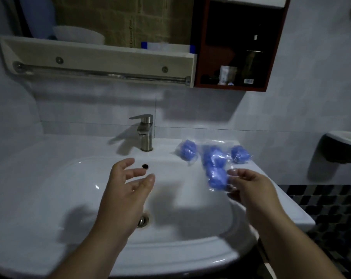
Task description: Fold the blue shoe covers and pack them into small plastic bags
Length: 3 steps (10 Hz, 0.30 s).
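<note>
Hands hang over a white sink (49,154), and we see nothing lying between them. The left hand (130,184) is above the basin with its fingers spread and loosely bent, holding nothing, just in front of the small dark overflow hole (145,166). The right hand (249,186) pinches the clear plastic of a bagged shoe cover (216,177) above the sink's right rim; the blue bundle inside is blurred.

Behind it, on the sink's back right ledge, three more small bags (187,150) with blue covers lie near one another. The held bag overlaps the middle one in our view, and we cannot tell whether they touch.

A steel faucet (145,133) stands at the back centre, left of those bags. The drain (142,220) is partly hidden by the left forearm.

Above we see a pale shelf (90,57) with a towel rail (102,74) under it, beside a dark red cabinet (198,47). A soap dish (343,146) hangs on the right wall.
</note>
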### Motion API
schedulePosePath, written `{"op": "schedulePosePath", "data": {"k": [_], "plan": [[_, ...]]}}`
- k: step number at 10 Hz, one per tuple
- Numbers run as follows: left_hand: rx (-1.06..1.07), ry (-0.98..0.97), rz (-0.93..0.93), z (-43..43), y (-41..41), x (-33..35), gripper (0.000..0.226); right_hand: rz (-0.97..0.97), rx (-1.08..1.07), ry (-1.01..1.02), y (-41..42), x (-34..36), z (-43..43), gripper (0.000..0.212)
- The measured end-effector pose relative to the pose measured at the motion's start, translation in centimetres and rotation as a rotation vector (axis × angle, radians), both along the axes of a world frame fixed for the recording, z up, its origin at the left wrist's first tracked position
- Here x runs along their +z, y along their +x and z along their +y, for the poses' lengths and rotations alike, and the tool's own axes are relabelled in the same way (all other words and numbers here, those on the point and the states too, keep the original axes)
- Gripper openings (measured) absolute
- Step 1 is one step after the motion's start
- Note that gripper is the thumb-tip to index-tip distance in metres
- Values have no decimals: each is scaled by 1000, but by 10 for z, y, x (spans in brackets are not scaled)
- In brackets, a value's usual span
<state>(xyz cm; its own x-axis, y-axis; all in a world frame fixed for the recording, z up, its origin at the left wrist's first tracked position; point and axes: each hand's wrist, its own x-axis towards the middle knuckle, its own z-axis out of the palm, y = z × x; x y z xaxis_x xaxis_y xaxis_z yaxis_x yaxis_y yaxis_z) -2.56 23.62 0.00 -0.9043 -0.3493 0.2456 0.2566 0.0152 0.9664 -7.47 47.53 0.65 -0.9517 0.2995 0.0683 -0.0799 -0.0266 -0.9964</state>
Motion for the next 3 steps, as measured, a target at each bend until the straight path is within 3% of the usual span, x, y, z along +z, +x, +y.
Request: {"op": "schedulePosePath", "data": {"k": [1,3], "plan": [[49,-59,-15,-1,-2,-2,46,-96,-159,67,-42,-7,46,22],[70,-67,-24,-4,-5,-6,48,-234,-267,471,-87,-34,86,30]]}}
